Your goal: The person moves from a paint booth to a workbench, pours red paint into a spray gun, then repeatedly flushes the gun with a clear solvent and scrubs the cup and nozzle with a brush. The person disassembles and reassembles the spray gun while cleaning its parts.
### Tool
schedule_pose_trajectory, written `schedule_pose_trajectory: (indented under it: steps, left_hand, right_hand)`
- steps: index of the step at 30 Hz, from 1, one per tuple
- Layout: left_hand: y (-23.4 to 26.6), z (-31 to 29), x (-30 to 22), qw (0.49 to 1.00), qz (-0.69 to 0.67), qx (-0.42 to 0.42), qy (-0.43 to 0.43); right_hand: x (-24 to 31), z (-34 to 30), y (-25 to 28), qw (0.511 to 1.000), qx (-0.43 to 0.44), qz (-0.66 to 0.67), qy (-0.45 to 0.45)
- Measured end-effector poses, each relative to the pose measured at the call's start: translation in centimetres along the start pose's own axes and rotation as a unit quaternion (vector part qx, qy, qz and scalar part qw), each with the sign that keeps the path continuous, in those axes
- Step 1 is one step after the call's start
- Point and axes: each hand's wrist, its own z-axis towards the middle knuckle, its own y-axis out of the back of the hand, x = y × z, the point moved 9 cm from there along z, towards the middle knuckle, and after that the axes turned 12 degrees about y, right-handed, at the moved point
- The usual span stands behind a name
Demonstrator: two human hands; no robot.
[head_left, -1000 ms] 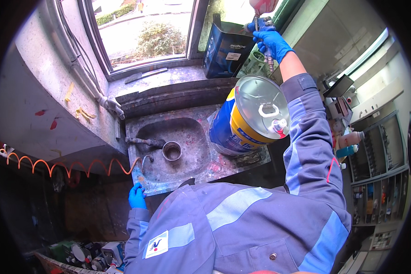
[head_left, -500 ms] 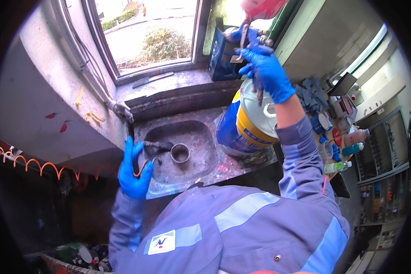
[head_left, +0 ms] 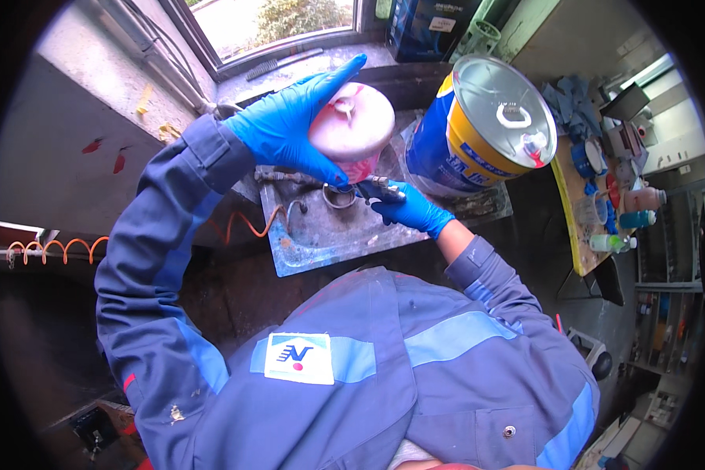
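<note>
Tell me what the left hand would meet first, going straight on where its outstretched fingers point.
Probably the dark blue container by the window; the left hand might pass above it, as depth is unclear.

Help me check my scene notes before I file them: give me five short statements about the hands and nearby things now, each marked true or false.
1. The left hand is spread around the left side of the pink cup. True.
2. The right hand is bare and empty. False: the right hand wears a blue glove and grips the spray gun.
3. The blue-and-yellow drum stands to the right of the pink cup. True.
4. The drum has no lid. False: a grey lid covers it.
5. A green-capped bottle is on the table at the right. True.
</note>
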Motion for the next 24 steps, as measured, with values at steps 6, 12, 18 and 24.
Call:
schedule_pose_trajectory:
  steps: [6, 12, 18, 24]
  left_hand:
    - [-2.0, -1.1, 0.4, 0.995, -0.085, -0.052, -0.001]
    - [-4.4, -1.5, 7.0, 0.916, -0.123, -0.241, 0.297]
    - [-8.9, -1.7, 12.2, 0.871, -0.045, -0.033, 0.489]
    - [-12.4, -4.2, 16.7, 0.695, -0.432, -0.027, 0.574]
  right_hand:
    - [-2.9, 0.5, 0.2, 0.994, -0.012, -0.078, 0.076]
    - [-4.0, 0.9, 1.4, 0.942, -0.179, -0.25, 0.134]
    - [-6.6, -0.1, 2.0, 0.923, -0.221, -0.31, 0.065]
    - [-7.3, -1.6, 1.9, 0.929, -0.236, -0.25, 0.135]
